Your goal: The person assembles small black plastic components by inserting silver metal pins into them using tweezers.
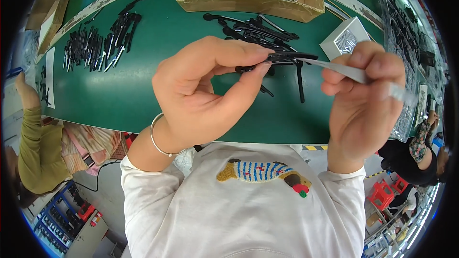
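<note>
My left hand (pixel 205 81) pinches a slim, glossy black plastic part (pixel 294 56) between thumb and forefinger, its free end to the right. Grey metal tweezers (pixel 343 69) are in my right hand (pixel 366 95), partly smeared by motion. Their tip reaches the free end of the black part; whether it touches, I cannot tell. Behind and below my left fingers lies a loose pile of similar black parts (pixel 260 31), some with rounded ends. My fingers hide some of that pile.
On the green table (pixel 143 100), more black parts (pixel 103 40) lie in rows at left. A cardboard box (pixel 201 5) of white strips stands at the back, a small white box (pixel 330 45) of silvery pieces at right. People (pixel 40 148) sit at both sides.
</note>
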### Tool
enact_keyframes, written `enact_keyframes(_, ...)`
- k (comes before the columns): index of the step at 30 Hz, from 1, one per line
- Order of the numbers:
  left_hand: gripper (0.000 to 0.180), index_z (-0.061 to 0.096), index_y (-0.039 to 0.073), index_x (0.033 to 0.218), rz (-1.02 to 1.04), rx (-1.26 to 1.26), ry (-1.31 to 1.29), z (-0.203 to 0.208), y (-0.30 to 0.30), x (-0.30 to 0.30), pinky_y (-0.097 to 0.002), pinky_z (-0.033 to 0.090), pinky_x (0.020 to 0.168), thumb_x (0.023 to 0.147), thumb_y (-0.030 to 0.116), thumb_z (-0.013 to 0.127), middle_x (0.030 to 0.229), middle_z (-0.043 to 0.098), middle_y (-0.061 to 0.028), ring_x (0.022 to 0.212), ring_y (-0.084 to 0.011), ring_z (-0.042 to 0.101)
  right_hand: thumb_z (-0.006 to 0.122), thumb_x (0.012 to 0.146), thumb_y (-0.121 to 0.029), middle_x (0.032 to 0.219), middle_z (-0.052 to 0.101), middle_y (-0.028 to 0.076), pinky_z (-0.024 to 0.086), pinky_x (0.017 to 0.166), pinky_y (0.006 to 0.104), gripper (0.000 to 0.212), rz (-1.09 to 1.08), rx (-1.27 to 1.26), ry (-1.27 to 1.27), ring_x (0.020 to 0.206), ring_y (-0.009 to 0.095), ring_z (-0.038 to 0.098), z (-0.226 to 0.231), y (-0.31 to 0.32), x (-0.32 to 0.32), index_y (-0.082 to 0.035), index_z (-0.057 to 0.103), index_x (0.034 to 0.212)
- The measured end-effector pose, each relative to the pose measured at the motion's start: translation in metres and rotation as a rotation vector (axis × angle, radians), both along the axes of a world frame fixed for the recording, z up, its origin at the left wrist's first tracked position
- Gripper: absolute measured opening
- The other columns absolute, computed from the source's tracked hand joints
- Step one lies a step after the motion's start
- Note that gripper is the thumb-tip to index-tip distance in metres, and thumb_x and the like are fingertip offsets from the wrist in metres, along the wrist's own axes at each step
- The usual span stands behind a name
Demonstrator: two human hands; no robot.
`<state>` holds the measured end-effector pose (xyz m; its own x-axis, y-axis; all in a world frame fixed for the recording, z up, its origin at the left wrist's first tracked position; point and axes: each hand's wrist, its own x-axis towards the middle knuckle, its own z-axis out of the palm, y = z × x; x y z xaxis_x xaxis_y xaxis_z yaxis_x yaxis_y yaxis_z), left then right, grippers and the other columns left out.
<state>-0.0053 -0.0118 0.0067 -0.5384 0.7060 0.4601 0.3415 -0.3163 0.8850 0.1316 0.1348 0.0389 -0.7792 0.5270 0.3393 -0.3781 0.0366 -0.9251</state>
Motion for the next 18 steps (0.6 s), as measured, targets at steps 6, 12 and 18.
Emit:
enact_keyframes(6, 0.019, 0.055, -0.008, 0.091, -0.008, 0.03, -0.013, 0.001, 0.001, -0.001, -0.039, 0.058, 0.075, 0.075, -0.018, 0.058, 0.093, 0.062, -0.0209, 0.09, -0.0296, 0.063, 0.052, 0.084, 0.008, 0.105, 0.055, 0.025, 0.055, 0.078, 0.0431, 0.014, -0.001, 0.65, 0.07, 0.093, 0.043, 0.061, -0.015, -0.012, 0.002, 0.0, 0.049, 0.095)
enact_keyframes(12, 0.019, 0.055, -0.007, 0.09, -0.009, 0.029, -0.006, 0.007, -0.003, -0.001, -0.0385, 0.057, 0.075, 0.074, -0.017, 0.057, 0.093, 0.062, -0.0217, 0.089, -0.0297, 0.064, 0.05, 0.085, 0.009, 0.107, 0.053, 0.024, 0.051, 0.086, 0.0448, 0.017, 0.061, 0.709, 0.112, 0.1, 0.045, 0.058, -0.022, -0.014, 0.0, -0.001, 0.047, 0.098)
enact_keyframes(18, 0.02, 0.056, -0.006, 0.09, -0.03, 0.05, 0.046, 0.008, -0.004, -0.003, -0.0332, 0.054, 0.075, 0.074, -0.015, 0.059, 0.093, 0.063, -0.0229, 0.088, -0.0275, 0.065, 0.052, 0.084, 0.008, 0.107, 0.051, 0.024, 0.051, 0.085, 0.0453, 0.02, 0.036, 0.79, 0.211, 0.101, 0.046, 0.057, -0.028, -0.015, -0.004, -0.002, 0.045, 0.099)
